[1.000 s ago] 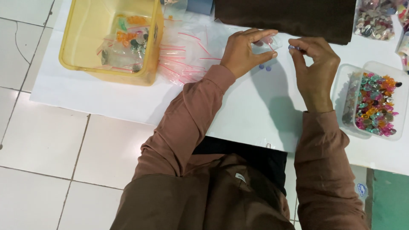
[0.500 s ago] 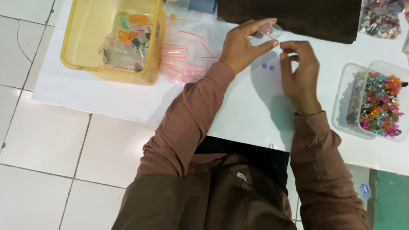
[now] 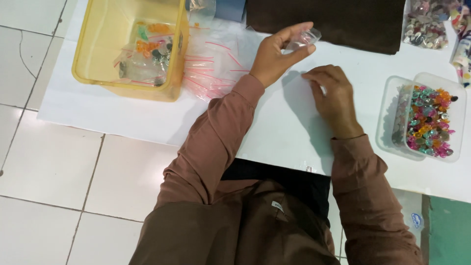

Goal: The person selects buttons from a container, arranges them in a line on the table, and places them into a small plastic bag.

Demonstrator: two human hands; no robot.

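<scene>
Left hand (image 3: 277, 56) pinching small clear bag (image 3: 302, 39) above worktop (image 3: 274, 127). Right hand (image 3: 333, 95) curled, fingertips pressed to worktop, grip unclear. Tip: keep bag mouth up, steady.

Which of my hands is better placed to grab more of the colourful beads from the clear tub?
Probably the right hand: it lies flat on the white table, nearest the clear tub of beads. The left hand is raised, pinching a small clear bag.
</scene>
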